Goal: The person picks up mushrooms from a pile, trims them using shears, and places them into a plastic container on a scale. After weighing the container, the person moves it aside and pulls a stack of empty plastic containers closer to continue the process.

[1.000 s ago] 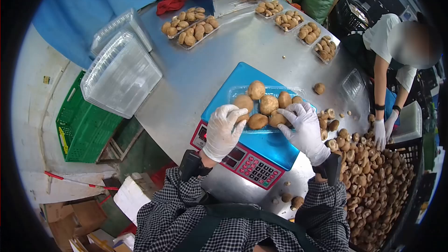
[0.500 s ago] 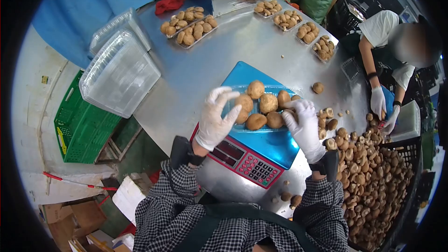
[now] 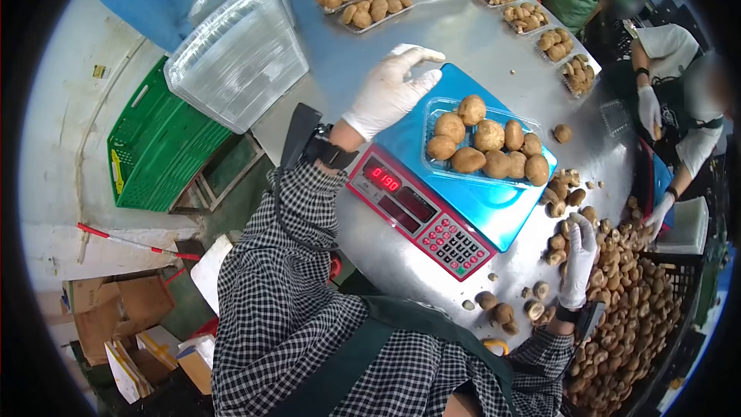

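Observation:
My left hand (image 3: 392,91), in a white glove, is raised beside the scale's far left corner, thumb and fingers apart, with nothing in it. On the blue platform of the digital scale (image 3: 486,220) rests a clear plastic tray (image 3: 494,177) with several brown mushrooms (image 3: 488,136) in it. Red digits on the scale's display (image 3: 382,178) read 0190. To the right of the scale, my gloved right hand (image 3: 578,262) hovers at the edge of the mushroom pile (image 3: 617,293), fingers stretched out, and I see nothing held in it.
Filled mushroom trays (image 3: 377,9) stand at the back left, and others (image 3: 556,44) at the back right. Stacked clear trays (image 3: 239,58) and a green crate (image 3: 162,143) are on the left. A co-worker's gloved hand (image 3: 649,110) is at right. Loose mushrooms (image 3: 502,313) lie near the front edge.
Both my hands have come away from the tray: the left up and outward, the right down toward the pile. The tray now sits untouched on the scale. The view has shifted.

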{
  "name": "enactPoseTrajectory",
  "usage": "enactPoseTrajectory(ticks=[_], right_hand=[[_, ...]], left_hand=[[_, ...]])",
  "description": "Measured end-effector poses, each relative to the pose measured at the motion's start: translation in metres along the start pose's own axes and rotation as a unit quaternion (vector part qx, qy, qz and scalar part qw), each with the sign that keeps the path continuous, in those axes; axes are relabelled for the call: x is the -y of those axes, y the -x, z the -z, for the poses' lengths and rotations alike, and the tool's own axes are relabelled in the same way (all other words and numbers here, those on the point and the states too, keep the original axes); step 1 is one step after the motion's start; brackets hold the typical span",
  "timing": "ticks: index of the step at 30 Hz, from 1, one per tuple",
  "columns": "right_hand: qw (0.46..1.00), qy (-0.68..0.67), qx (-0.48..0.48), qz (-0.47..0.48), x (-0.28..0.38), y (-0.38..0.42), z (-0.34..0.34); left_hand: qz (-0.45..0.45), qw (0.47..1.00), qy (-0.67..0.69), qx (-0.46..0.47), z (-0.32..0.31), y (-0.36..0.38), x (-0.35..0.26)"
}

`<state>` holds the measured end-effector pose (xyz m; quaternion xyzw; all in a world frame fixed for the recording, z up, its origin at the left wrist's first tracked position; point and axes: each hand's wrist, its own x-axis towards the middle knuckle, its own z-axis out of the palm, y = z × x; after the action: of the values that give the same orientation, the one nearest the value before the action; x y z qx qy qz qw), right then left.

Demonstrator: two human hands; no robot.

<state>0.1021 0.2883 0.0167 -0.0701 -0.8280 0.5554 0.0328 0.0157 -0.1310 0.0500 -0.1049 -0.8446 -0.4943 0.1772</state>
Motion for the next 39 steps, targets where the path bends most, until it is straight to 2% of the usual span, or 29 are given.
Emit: enactPoseTrajectory(ticks=[3,5,7,9,10,13,14,15,16,17,19,21,23,25,26,27,28,29,31,32,33,35,39], right_hand=[[1.0,0.014,0.015,-0.02,-0.004,0.005,0.005],[0.999,0.027,0.02,0.014,-0.005,0.009,0.004],[0.998,0.041,0.029,-0.027,0.002,0.011,0.001],[0.999,0.037,0.035,0.02,-0.008,0.006,-0.001],[0.996,0.011,0.059,-0.073,-0.001,0.006,0.002],[0.994,0.045,0.065,0.071,-0.017,-0.011,-0.008],[0.995,0.033,0.059,0.074,-0.022,-0.018,-0.016],[0.994,0.019,0.063,0.092,-0.028,-0.026,-0.023],[0.992,0.008,0.069,0.11,-0.026,-0.032,-0.029],[0.991,0.001,0.068,0.114,-0.023,-0.037,-0.034],[0.995,-0.005,0.095,0.043,-0.011,-0.044,-0.049],[0.995,0.019,0.086,0.053,-0.012,-0.052,-0.061],[0.996,0.029,0.086,0.019,-0.015,-0.059,-0.063],[0.996,0.014,0.089,0.012,-0.011,-0.058,-0.065],[0.996,0.01,0.088,0.009,-0.009,-0.058,-0.066],[0.996,0.004,0.087,0.007,-0.009,-0.058,-0.067],[0.996,-0.007,0.087,0.005,-0.013,-0.06,-0.068],[0.996,-0.02,0.091,-0.007,-0.008,-0.059,-0.07],[0.997,-0.022,0.076,-0.025,-0.005,-0.059,-0.075],[0.995,-0.001,0.08,-0.057,0.008,-0.056,-0.077],[0.992,0.023,0.083,-0.089,0.018,-0.055,-0.08],[0.993,0.013,0.076,-0.094,0.018,-0.056,-0.089],[0.992,0.015,0.057,-0.112,0.034,-0.071,-0.113]], left_hand=[[-0.06,0.996,-0.061,0.039,-0.023,-0.012,0.005],[-0.129,0.984,-0.097,0.074,-0.043,-0.02,0.01],[-0.113,0.977,-0.129,0.13,-0.062,-0.02,0.009],[-0.076,0.964,-0.171,0.191,-0.075,-0.017,0.013],[-0.078,0.972,-0.149,0.162,-0.079,-0.013,0.015],[-0.073,0.979,-0.145,0.122,-0.079,-0.011,0.016],[-0.076,0.981,-0.144,0.109,-0.079,-0.011,0.016],[-0.093,0.963,-0.204,0.151,-0.076,-0.012,0.018],[-0.092,0.961,-0.213,0.152,-0.078,-0.008,0.017],[-0.088,0.959,-0.222,0.149,-0.078,-0.004,0.018],[-0.055,0.953,-0.245,0.173,-0.075,-0.001,0.023],[-0.057,0.968,-0.154,0.19,-0.069,-0.004,0.024],[-0.032,0.976,-0.148,0.154,-0.059,-0.001,0.019],[0.064,0.995,-0.037,0.066,-0.039,0.005,0.013],[0.046,0.996,-0.07,0.036,-0.031,0.012,0.027],[0.072,0.99,-0.116,0.033,-0.021,0.022,0.038],[0.168,0.982,-0.07,0.045,-0.015,0.036,0.032],[0.219,0.97,-0.076,0.076,-0.012,0.048,0.047],[0.231,0.968,-0.025,0.096,-0.006,0.063,0.033],[0.275,0.945,0.127,0.123,-0.006,0.063,0.035],[0.326,0.912,0.188,0.164,0.0,0.058,0.019],[0.294,0.925,0.172,0.168,-0.01,0.061,0.028],[0.298,0.902,0.279,0.14,0.001,0.061,0.048]])
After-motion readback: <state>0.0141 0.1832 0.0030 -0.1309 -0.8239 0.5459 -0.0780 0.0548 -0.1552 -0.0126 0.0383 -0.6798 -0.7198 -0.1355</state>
